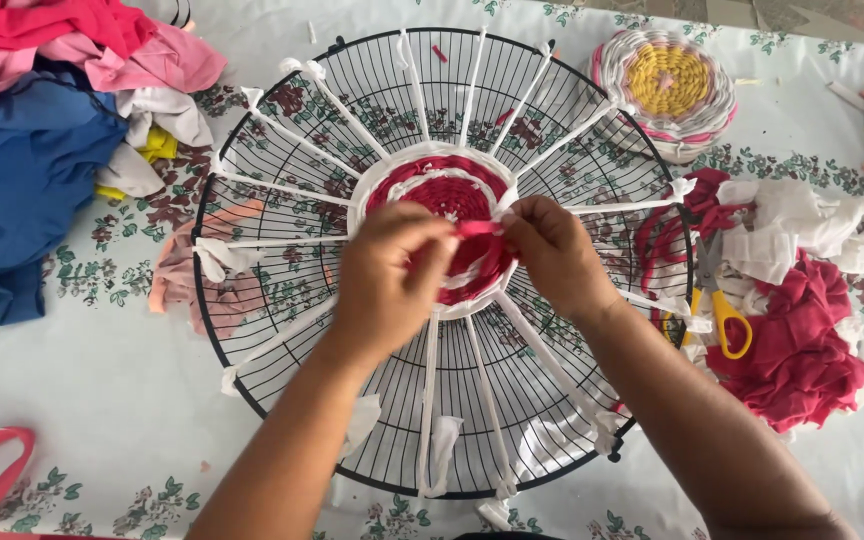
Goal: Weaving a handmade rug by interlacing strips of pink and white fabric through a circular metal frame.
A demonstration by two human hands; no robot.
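Here, a short pink fabric strip point(479, 228) is pinched between both hands just over the right edge of the round woven mat point(449, 205), a disc of red and white bands at the middle of a black wire fan guard point(252, 330) that lies flat on the table point(92, 390). The left hand point(392, 275) has its grip closed on the strip's left end, and the right hand point(552, 255) is closed on the other end, thumb and forefinger tight. White fabric spokes point(430, 400) run from the mat out to the guard's rim, each knotted there. To do this step well, I judge the strip should be kept flat and taut, led over one spoke and under the next, and pushed snug against the last woven row — without pulling the spokes out of line. To the right lie yellow-handled scissors point(727, 320) beside a heap of red and white scraps point(802, 350); far right sits a finished round mat point(667, 85) with a yellow middle. To the far left is a pile of blue, pink and white cloth point(32, 150). The table wears a pale, flower-printed cover; little of the room beyond it shows.
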